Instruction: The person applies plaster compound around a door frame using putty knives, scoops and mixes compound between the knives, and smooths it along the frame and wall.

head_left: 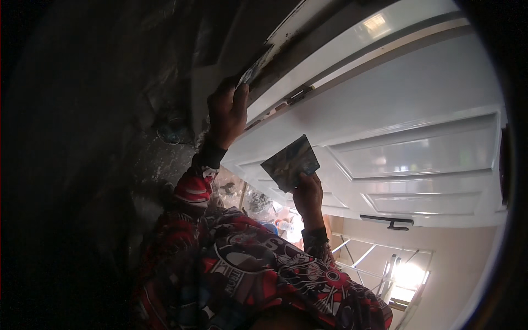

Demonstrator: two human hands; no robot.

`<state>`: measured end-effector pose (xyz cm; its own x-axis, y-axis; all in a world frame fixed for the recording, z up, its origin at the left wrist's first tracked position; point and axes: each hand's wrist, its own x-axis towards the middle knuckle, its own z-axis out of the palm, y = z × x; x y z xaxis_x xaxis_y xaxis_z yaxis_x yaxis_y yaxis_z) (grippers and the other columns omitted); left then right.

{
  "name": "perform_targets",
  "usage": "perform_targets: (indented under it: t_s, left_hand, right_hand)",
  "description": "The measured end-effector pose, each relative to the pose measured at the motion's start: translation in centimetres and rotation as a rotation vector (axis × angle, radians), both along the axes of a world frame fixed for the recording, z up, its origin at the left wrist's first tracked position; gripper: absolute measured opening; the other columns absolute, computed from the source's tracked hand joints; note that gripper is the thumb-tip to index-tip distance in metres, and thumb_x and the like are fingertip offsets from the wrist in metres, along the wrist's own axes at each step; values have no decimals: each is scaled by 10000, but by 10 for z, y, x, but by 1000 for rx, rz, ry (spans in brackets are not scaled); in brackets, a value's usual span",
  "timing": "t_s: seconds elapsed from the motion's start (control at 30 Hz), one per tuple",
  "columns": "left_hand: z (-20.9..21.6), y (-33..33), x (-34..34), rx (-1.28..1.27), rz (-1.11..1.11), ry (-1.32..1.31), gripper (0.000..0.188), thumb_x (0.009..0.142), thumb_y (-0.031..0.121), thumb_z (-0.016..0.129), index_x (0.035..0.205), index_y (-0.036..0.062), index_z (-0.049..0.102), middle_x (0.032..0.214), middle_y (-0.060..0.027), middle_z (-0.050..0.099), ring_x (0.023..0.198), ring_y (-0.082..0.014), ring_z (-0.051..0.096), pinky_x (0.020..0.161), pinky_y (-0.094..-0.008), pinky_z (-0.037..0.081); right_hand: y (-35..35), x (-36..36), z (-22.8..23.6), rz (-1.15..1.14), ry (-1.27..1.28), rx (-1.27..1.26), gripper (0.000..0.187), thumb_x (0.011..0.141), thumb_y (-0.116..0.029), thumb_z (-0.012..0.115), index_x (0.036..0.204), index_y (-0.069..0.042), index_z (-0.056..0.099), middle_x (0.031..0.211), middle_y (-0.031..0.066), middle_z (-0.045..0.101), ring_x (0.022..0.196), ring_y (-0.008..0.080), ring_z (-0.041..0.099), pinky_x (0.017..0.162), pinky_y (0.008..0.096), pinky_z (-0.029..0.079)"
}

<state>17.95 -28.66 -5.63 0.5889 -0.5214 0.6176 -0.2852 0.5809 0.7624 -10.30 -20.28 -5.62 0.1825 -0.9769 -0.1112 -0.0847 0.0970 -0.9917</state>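
My left hand (226,113) is raised against the dark edge of the door frame (286,47). Its fingers are closed around what looks like a thin putty knife (254,69) with pale smears, pressed along that edge. The tool's handle is hidden in the fist. Lower and to the right, my right hand (309,193) grips a flat, dark, square plate (291,163) by its lower corner, thumb on its face. The plate is tilted in front of a glossy white panelled door (341,129) and has dull smears on it.
The white door stands open on the right, with a hinge (300,96) along its edge and a black handle (388,221). A metal frame like scaffolding (357,256) stands by a bright window (408,276). Cluttered items (278,223) lie below. The left side is very dark.
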Motion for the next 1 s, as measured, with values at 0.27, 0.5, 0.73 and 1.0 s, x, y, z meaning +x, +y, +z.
perform_targets:
  t_s: [0.27,0.5,0.73,1.0]
  left_hand:
    - [36,2,6,-17,-30,-12,166,942,121,601,839,-8,579,702,-147,554,591,-223,555,566,-323,431]
    - [50,-18,16,-67,-43,-51,248,939,118,601,743,-3,512,591,-151,469,494,-200,454,493,-331,367]
    - [57,-15,18,-32,-110,-65,200,934,113,605,784,-14,568,600,-126,513,528,-126,475,509,-313,385]
    - [46,-18,23,25,-218,-71,190,938,162,601,888,-17,643,651,-124,575,579,-123,504,564,-299,424]
  right_hand:
    - [9,13,3,-140,-279,155,217,807,39,624,1020,31,666,1042,147,667,950,269,666,813,356,561]
    - [11,6,7,-172,-164,155,248,747,-10,685,995,3,683,1056,157,660,970,324,648,852,388,540]
    - [5,-3,-6,-119,-199,167,208,878,-30,606,1065,58,625,1115,151,638,1000,238,654,847,350,561]
    - [4,-12,-15,-87,-322,128,270,943,-25,484,1184,77,551,1144,150,624,1007,223,651,837,355,571]
